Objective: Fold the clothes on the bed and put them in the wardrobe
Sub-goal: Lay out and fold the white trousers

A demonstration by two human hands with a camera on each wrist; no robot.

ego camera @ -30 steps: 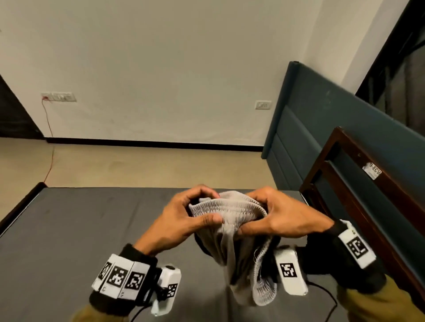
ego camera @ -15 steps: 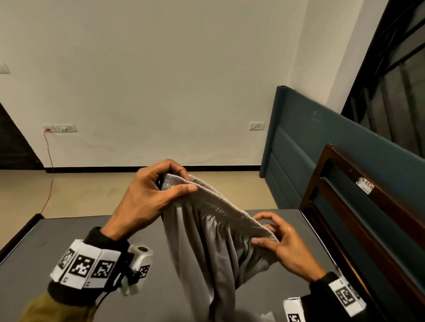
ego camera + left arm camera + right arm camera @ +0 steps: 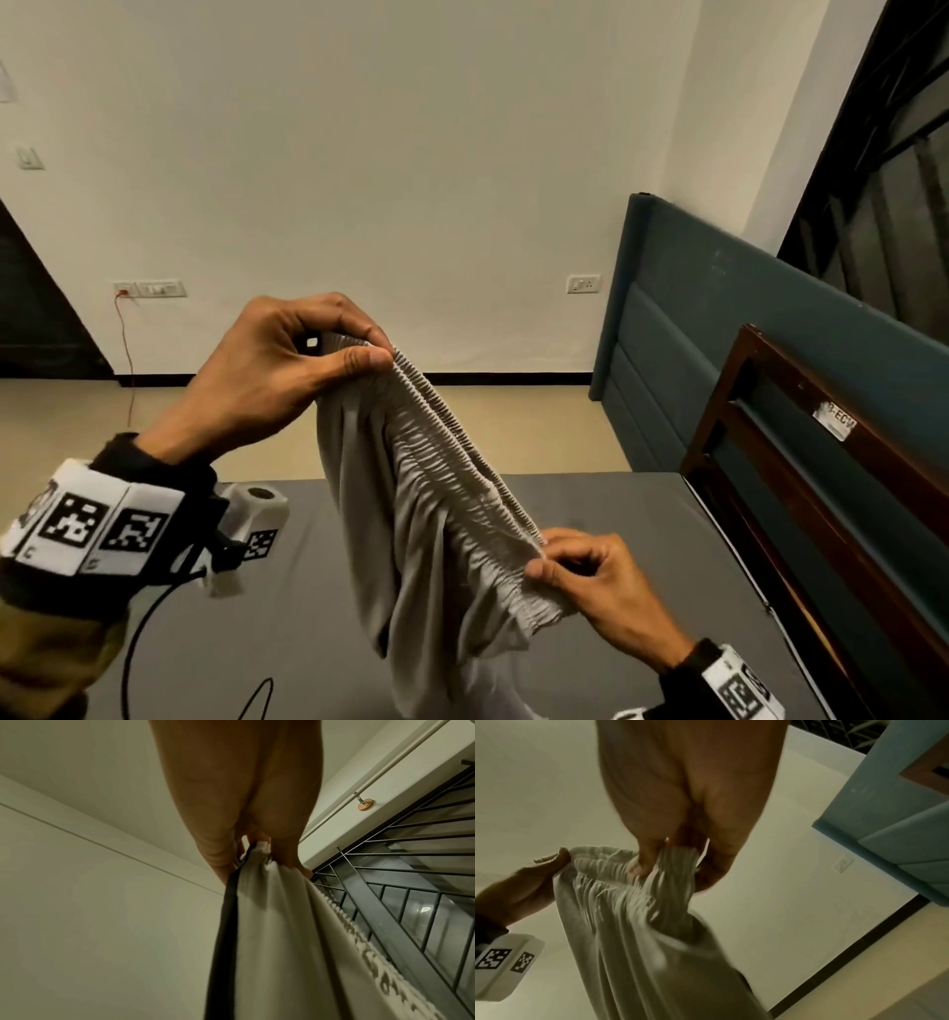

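Headboard sticker (image 3: 833,428), partly legible: "EC"

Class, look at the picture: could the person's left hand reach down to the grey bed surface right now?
Probably not yet. The left hand pinches the elastic waistband of the pale grey garment, held high above the grey bed surface; the right hand holds the other end.

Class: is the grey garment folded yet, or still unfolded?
Unfolded. The left hand and right hand pinch its elastic waistband stretched, fabric hanging loose above the bed.
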